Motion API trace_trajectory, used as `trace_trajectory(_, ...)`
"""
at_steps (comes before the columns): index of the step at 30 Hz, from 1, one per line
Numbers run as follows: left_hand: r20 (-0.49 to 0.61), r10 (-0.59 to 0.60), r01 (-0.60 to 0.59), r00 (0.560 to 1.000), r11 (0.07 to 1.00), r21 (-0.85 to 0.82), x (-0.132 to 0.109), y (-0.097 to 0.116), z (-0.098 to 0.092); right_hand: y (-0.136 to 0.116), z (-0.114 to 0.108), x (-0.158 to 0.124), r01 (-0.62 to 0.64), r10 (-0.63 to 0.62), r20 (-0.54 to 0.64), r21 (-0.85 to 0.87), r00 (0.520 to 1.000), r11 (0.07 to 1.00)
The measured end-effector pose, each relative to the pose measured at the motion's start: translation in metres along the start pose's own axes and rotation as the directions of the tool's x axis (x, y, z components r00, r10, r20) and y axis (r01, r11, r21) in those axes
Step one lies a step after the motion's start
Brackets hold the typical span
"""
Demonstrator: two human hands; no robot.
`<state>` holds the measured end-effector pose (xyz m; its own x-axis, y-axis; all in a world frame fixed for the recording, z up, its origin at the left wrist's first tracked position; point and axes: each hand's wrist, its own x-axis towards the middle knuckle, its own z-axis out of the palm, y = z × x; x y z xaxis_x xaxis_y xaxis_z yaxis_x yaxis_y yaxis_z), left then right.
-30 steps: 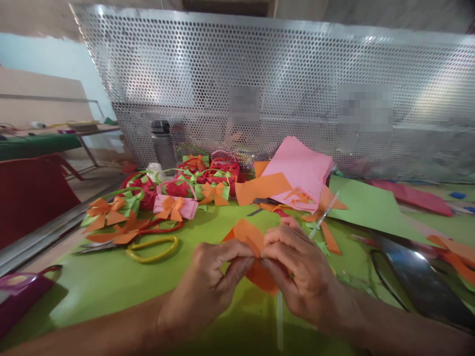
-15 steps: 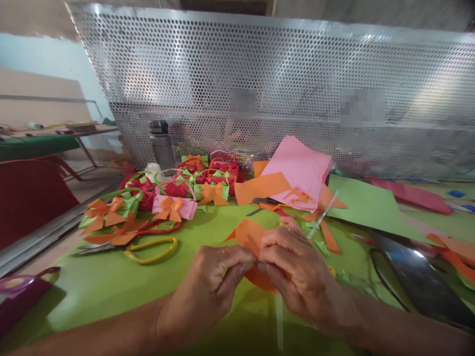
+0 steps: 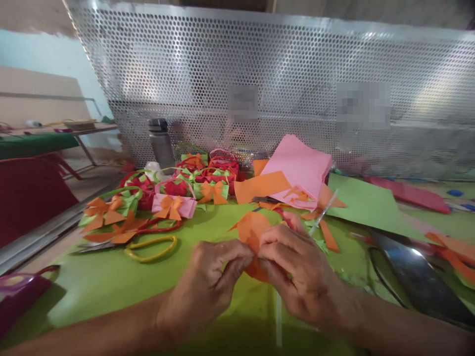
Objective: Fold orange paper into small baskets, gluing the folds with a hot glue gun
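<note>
An orange paper piece (image 3: 253, 230) with a rounded outline is pinched between both hands above the green tabletop (image 3: 129, 291). My left hand (image 3: 213, 277) grips its left side between thumb and forefinger. Close beside it, my right hand (image 3: 297, 267) pinches the same paper, fingers curled; the exact fold at the fingertips is hidden. A narrow pale strip (image 3: 278, 321) lies beneath the hands. To the left rest scissors with a yellow handle (image 3: 152, 249), partly under an orange paper bow (image 3: 124, 230).
Several small paper bags with bows (image 3: 174, 205) crowd the back left, before a grey bottle (image 3: 162, 143). Pink sheets (image 3: 297, 168), a green sheet (image 3: 363, 200) and a glue stick (image 3: 326, 210) lie behind the hands. A phone (image 3: 419, 277) is right; a purple tool (image 3: 22, 296) is left.
The orange paper has turned and shifted slightly between the fingers, its lower part now less exposed. Both hands stay nearly in place, still pinching it.
</note>
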<state>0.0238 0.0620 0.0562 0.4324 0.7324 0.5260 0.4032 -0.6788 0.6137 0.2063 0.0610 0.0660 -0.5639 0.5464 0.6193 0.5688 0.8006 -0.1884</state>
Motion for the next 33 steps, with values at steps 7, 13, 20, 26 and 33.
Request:
trace_trajectory(7,-0.057,0.003,-0.001,0.998,0.999,0.041,0.0018,-0.0013,-0.0036,0.0025,-0.005,0.0037,-0.026,0.026,-0.05,-0.002,0.998,1.0)
trace_trajectory(13,-0.066,-0.005,0.007,0.998,1.0,0.026,0.0022,-0.0027,-0.0046,0.0044,-0.006,0.004,-0.021,0.021,-0.065,0.003,0.998,1.0)
trace_trajectory(20,-0.072,0.016,-0.015,0.997,1.0,0.019,0.0029,-0.0016,0.001,0.0031,0.0024,0.0018,-0.028,0.028,-0.049,0.011,0.998,1.0)
trace_trajectory(26,-0.078,0.049,-0.048,0.996,0.999,0.009,0.0031,0.0034,0.001,0.001,0.0006,0.0002,-0.014,0.014,-0.003,0.005,1.0,1.0)
trace_trajectory(33,-0.071,-0.017,0.02,0.997,0.999,0.042,0.0062,0.0046,-0.0057,0.0055,-0.0046,0.004,-0.056,0.058,-0.056,0.029,0.997,0.998)
